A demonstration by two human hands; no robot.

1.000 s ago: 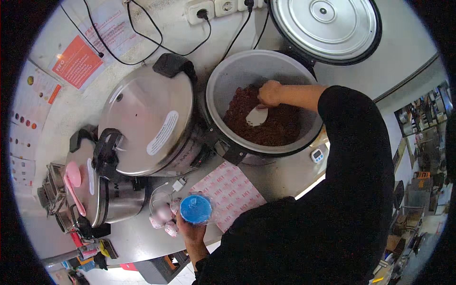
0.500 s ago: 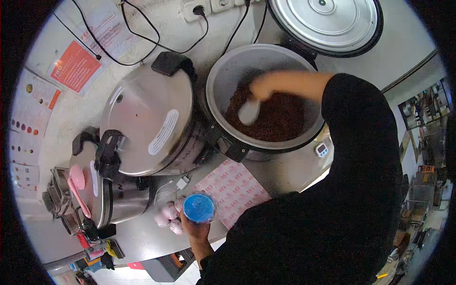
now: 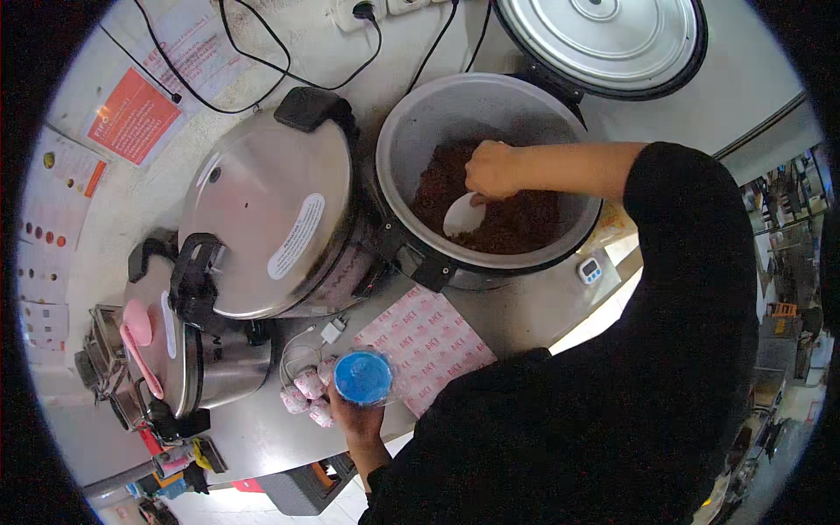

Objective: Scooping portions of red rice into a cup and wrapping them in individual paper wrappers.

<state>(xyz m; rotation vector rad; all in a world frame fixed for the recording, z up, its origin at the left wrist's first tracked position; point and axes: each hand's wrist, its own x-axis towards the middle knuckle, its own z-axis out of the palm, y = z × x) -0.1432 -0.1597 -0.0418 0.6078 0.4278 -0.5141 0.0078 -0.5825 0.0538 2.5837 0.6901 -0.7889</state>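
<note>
Inside the open rice cooker (image 3: 398,188) on the right lies a reddish-brown, crumbly food that looks like cooked rice (image 3: 525,223). My right hand (image 3: 493,170) is closed over the handle of a white rice paddle (image 3: 464,215), whose blade rests against the food. Low in the middle, my left hand (image 3: 357,422) grips a round blue cup (image 3: 363,378) with a clear rim or wrapping around it. Its contents I cannot make out. Several small pink-and-white patterned bundles (image 3: 310,383) lie just left of the cup.
Two lidded cookers stand left, the larger (image 3: 254,219) beside the open one, the smaller (image 3: 234,363) carrying a pink paddle (image 3: 140,337). Patterned paper (image 3: 426,346), a charger (image 3: 332,330) and a timer (image 3: 590,270) lie on the metal counter. The open lid (image 3: 604,44) rises behind.
My right hand, blurred before, now shows sharply, slightly lower, with the paddle still in the food. My left hand keeps hold of the cup. The whole view has shifted slightly.
</note>
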